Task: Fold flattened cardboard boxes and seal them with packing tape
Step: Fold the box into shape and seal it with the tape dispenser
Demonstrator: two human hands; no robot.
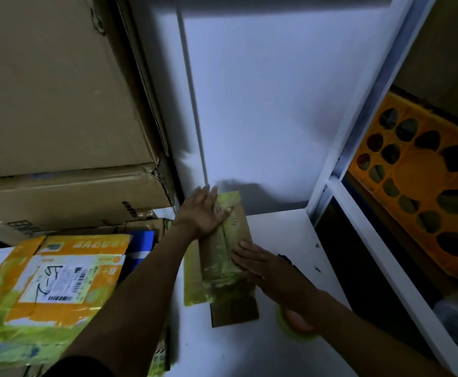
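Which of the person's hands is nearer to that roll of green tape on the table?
Right. The right hand lies flat on the small box, with the tape roll just behind its wrist; the left hand presses the box's far end, farther away.

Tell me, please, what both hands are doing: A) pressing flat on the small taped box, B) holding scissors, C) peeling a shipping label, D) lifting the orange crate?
A: the left hand and the right hand lie with straight fingers on the yellow-green tape along the small box.
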